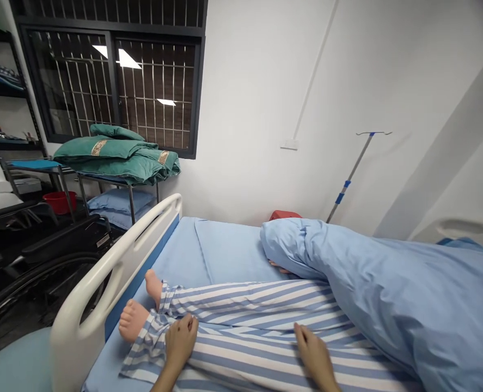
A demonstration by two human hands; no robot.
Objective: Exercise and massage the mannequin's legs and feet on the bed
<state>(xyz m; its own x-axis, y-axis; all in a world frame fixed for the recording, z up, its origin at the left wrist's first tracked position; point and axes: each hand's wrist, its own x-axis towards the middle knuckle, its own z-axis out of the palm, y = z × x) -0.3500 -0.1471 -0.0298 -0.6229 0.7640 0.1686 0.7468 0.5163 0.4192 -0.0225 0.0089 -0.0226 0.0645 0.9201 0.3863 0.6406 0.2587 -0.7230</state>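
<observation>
A manikin's legs in blue-and-white striped trousers [249,348] lie along the bed, the bare feet [134,320] toward the footboard. My left hand [181,338] is closed over the nearer trouser leg at the shin, where the cloth is bunched toward the ankle. Farther up the same leg, around the knee or thigh, rests my right hand [313,351]. Its fingers are curled together against the cloth; whether they pinch any fabric is hidden. A light blue quilt [372,288], folded back, covers the upper body. Fingers of a manikin hand [280,267] show under its edge.
The cream footboard [90,294] rises at the left, with a wheelchair [57,267] beyond it. Green folded bedding [118,155] is stacked on a stand under the window. An IV pole [351,174] stands by the wall, near a red object [285,215] behind the bed.
</observation>
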